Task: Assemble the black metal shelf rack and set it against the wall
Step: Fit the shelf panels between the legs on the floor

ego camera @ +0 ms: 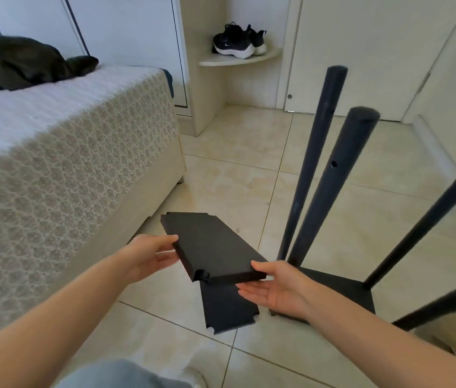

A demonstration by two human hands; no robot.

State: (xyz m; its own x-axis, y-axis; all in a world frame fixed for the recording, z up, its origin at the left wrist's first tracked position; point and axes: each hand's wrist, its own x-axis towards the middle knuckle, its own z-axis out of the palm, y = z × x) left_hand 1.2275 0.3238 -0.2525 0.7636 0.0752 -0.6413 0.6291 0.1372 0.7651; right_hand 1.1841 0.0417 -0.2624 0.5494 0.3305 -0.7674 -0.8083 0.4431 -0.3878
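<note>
Holding a flat, matte black shelf panel (215, 247) with notched corners at centre frame, a person keeps it tilted above the glossy cream floor tiles (235, 180). The left hand (148, 256) pinches the panel's left edge, thumb on top; the right hand (277, 289) takes the near corner, thumb above and fingers stretched flat beneath. A second panel (229, 309) lies on the floor below, partly covered. At right, four round black tubes (330, 186), drilled with small holes, rise from a black base (341, 292); two are cut off by the frame edge. A bed (67, 152) with a patterned cover fills the left; the dark shape (16, 63) on it is hard to make out.
</note>
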